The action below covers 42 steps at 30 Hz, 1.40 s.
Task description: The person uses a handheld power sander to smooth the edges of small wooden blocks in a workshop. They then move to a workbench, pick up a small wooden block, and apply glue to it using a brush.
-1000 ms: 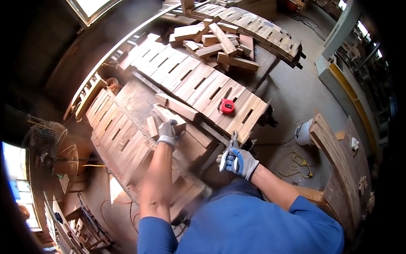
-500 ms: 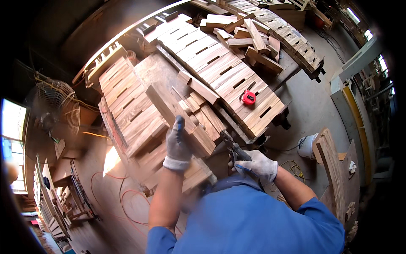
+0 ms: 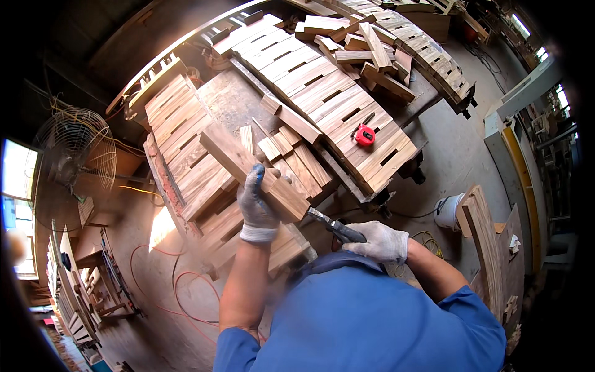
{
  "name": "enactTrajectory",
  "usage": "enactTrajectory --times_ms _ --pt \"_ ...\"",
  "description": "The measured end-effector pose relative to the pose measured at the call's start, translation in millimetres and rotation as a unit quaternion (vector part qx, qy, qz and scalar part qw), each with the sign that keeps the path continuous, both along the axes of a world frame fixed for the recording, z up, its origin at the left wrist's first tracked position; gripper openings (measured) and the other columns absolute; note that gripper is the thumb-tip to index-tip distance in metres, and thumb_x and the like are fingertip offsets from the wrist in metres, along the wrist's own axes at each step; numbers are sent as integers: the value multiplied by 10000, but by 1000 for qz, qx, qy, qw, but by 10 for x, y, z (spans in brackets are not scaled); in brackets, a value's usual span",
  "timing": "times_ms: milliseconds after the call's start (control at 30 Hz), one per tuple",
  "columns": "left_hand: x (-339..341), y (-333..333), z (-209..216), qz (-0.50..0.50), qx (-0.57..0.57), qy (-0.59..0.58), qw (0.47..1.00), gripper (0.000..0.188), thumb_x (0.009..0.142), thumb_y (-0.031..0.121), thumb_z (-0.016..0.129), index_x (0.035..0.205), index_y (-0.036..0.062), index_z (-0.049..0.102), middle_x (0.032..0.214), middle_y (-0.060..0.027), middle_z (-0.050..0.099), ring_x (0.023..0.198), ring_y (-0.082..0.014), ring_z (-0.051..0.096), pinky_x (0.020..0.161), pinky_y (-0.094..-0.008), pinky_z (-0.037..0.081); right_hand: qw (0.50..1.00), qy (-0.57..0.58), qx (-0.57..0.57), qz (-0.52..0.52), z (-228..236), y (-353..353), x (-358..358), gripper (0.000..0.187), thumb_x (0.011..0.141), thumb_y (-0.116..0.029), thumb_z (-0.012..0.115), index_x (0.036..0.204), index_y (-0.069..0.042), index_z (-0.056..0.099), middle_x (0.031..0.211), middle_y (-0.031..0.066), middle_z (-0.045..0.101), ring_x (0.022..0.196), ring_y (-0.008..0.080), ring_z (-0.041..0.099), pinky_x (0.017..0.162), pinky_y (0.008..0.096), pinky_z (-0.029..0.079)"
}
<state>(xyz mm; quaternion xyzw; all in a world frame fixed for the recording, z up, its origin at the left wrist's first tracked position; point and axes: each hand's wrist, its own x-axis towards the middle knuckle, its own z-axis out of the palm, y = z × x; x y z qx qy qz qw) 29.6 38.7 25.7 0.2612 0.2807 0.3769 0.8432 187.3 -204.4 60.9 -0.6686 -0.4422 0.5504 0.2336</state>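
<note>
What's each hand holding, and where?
Gloved left hand grips a long brown wooden block around its near half; gloved right hand holds dark-handled metal pliers by the handles.

You wear this wide camera on your head, at the left of a side-by-side pair. It looks down and forward over your blue shirt (image 3: 372, 316), with your left hand (image 3: 256, 208) and right hand (image 3: 381, 242) quite near, the counter (image 3: 230, 99) beyond, and the fan (image 3: 77, 152) toward the left rim.
</note>
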Motion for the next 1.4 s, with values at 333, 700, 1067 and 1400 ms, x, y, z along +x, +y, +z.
enactTrajectory --times_ms 333,700,1067,1400 --pt "86 -62 114 25 32 -4 999 569 943 234 716 1421 -16 534 971 -142 658 878 -240 674 775 -432 612 1000 1 -22 0 -22 -1 28 431 987 -332 692 1320 -59 671 1043 186 748 1004 308 722 926 406 548" --pt "61 16 -42 -3 -21 -45 999 532 974 345 668 1404 50 560 997 -112 685 860 -252 695 795 -381 608 1000 -17 2 -4 35 88 24 449 989 -337 678 1340 -58 654 1087 204 739 1052 368 711 944 431 543" --pt "0 39 96 5 105 -10 994 658 947 291 701 1475 -33 477 998 -144 686 895 -256 697 824 -406 611 999 26 -6 -18 -59 131 -25 301 990 -304 690 1107 -28 662 909 150 697 909 287 701 861 408 551" --pt "-25 34 600 -51 329 147 931 479 905 141 818 1284 -73 619 944 -120 724 807 -202 723 728 -364 622 998 -51 11 -46 -338 195 -99 236 947 -255 716 1050 -45 685 903 167 732 876 319 725 822 435 551"
